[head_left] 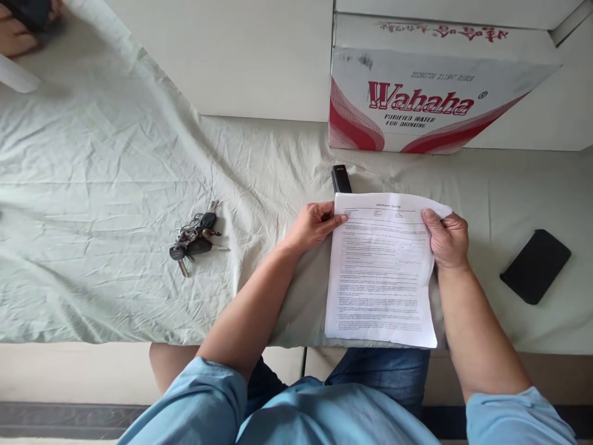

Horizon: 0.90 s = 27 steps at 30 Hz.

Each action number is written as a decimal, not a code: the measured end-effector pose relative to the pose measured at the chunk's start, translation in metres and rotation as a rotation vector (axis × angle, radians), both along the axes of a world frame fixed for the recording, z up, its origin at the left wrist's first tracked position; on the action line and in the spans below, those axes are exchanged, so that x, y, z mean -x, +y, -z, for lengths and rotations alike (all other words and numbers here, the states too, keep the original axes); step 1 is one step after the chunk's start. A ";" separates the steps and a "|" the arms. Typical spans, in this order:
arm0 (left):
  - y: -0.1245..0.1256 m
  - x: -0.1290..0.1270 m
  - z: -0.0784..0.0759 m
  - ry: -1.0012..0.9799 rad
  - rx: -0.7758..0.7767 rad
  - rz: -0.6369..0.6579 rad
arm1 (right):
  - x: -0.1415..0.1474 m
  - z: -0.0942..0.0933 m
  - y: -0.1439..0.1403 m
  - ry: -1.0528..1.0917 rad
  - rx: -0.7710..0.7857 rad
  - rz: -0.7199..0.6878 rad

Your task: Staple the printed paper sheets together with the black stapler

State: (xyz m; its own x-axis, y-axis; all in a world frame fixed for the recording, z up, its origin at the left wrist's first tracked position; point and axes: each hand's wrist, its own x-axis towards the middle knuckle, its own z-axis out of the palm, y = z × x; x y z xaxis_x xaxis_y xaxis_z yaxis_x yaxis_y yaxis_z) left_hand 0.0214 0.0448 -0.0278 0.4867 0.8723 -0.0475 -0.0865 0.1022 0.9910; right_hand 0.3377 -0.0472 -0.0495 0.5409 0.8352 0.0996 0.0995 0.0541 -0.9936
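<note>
A stack of printed paper sheets (pixel 382 278) lies between my hands, its heading at the far end and its lower edge near the table's front. My left hand (pixel 317 225) pinches the upper left edge between thumb and fingers. At the upper right corner, my right hand (pixel 447 238) grips the sheets with the thumb on top and the fingers beneath. Just beyond the top edge is a small black object (pixel 341 179), partly covered by the paper; its kind is unclear.
Keys on a ring (pixel 197 235) lie left of my left arm. A flat black rectangular item (pixel 536 266) rests at the right. Behind stands a Wahaha water carton (pixel 417 105). Another person's hand (pixel 16 34) holds something dark at the upper left. A wrinkled pale cloth (pixel 115 185) covers the table.
</note>
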 end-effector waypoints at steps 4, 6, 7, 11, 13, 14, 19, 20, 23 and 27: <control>-0.001 -0.002 0.004 -0.016 0.055 -0.116 | 0.000 0.002 -0.001 0.084 -0.043 -0.027; -0.001 -0.002 0.005 -0.029 0.063 -0.155 | 0.000 0.002 -0.001 0.109 -0.036 -0.043; -0.001 -0.002 0.005 -0.036 0.063 -0.160 | 0.000 0.002 -0.001 0.112 -0.027 -0.037; 0.000 0.000 0.002 -0.084 0.034 -0.116 | 0.002 0.001 0.001 0.095 -0.041 0.063; 0.002 0.000 0.001 -0.064 0.010 -0.094 | 0.001 0.001 0.002 0.085 -0.073 0.103; 0.002 0.000 0.000 -0.041 -0.002 -0.095 | 0.000 0.001 0.003 0.075 -0.083 0.114; 0.006 -0.004 0.002 0.000 -0.014 -0.238 | -0.002 0.003 0.004 -0.055 -0.079 0.130; 0.007 -0.004 0.003 -0.004 -0.009 -0.262 | -0.003 0.003 0.004 -0.081 -0.075 0.130; 0.008 -0.004 0.007 -0.027 0.001 -0.288 | -0.004 0.002 0.004 -0.125 -0.058 0.128; 0.007 -0.003 0.008 -0.048 -0.010 -0.286 | -0.006 0.001 0.003 -0.121 -0.045 0.118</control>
State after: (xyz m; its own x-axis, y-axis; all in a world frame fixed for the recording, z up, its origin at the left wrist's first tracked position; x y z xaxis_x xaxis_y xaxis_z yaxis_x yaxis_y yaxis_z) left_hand 0.0247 0.0520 -0.0363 0.2223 0.9748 -0.0207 -0.1576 0.0569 0.9859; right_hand 0.3434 -0.0444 -0.0501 0.6170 0.7596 0.2058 0.2261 0.0794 -0.9709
